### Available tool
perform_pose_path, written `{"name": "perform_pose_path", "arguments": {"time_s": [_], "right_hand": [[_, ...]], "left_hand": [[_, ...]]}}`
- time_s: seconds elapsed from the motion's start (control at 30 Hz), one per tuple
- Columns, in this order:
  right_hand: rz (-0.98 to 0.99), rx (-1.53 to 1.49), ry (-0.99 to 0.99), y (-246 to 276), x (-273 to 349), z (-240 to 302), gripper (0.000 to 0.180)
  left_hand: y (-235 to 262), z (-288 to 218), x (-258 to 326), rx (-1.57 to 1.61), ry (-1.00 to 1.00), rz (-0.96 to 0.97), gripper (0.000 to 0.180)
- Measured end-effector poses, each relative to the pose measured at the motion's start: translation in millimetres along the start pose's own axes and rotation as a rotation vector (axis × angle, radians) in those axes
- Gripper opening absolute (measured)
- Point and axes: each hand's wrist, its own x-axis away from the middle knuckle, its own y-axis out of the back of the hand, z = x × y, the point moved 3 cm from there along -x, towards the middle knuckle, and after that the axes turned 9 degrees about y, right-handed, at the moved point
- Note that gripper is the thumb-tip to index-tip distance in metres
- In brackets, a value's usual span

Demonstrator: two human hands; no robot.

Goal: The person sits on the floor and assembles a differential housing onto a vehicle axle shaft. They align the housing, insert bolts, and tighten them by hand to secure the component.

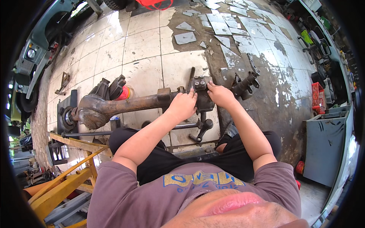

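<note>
A rusty vehicle axle housing lies crosswise in front of me, its round differential bulge at the left. At its right end sits a dark steering knuckle, topped by a block with several bolt heads. My left hand grips the knuckle's left side, fingers bent against it near the bolted block. On the opposite side, my right hand is closed with its fingertips at the block's right edge. The undersides of both hands are hidden. Below the knuckle, a steel rod ends in a ball joint.
Right of the knuckle lies another dark cylindrical metal part. Broken tile pieces cover the far floor. A yellow metal frame stands at lower left. At right are a red crate and a grey cabinet.
</note>
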Motion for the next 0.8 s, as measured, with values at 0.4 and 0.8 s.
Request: {"name": "perform_pose_path", "arguments": {"time_s": [0.4,0.8], "right_hand": [[0.216,0.056,-0.007,24,-2,18,0.046],[0.176,0.031,-0.010,25,-7,16,0.047]], "left_hand": [[-9,5,4,0.034,-0.019,-0.061,0.066],[-6,7,2,0.017,0.005,-0.023,0.068]]}}
